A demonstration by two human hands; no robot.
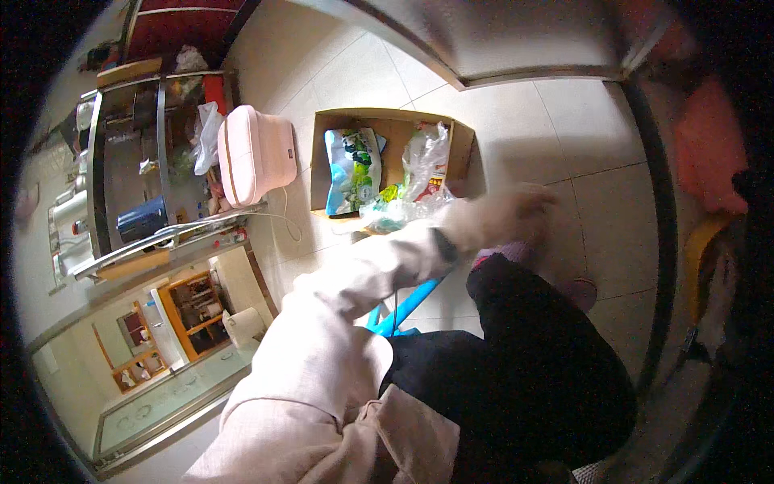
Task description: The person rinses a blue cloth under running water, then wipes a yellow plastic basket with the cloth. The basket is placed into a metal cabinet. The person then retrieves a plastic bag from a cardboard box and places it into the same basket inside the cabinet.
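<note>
My left arm, in a pale sleeve, stretches from the lower left across to the front of an open cardboard box (468, 145). Smeared by motion, my left hand (512, 214) is just right of the box's near corner, above my leg and foot. Its fingers are too blurred to read, and I make out nothing held in it. Inside the box are a blue, green and white printed package (352, 169) and a crumpled clear plastic bag (427, 161). More clear plastic (395, 214) bulges at the near edge, partly behind my forearm. My right hand is out of view.
Left of the box stands a pink rounded tub (270, 153), a thin cord near it. Shelving (165, 121) beyond carries a white plastic bag (208, 133) and a blue cylinder (141, 219). Blue bars (415, 305) show beneath my arm. A metal-edged panel (532, 40) rises at the far right.
</note>
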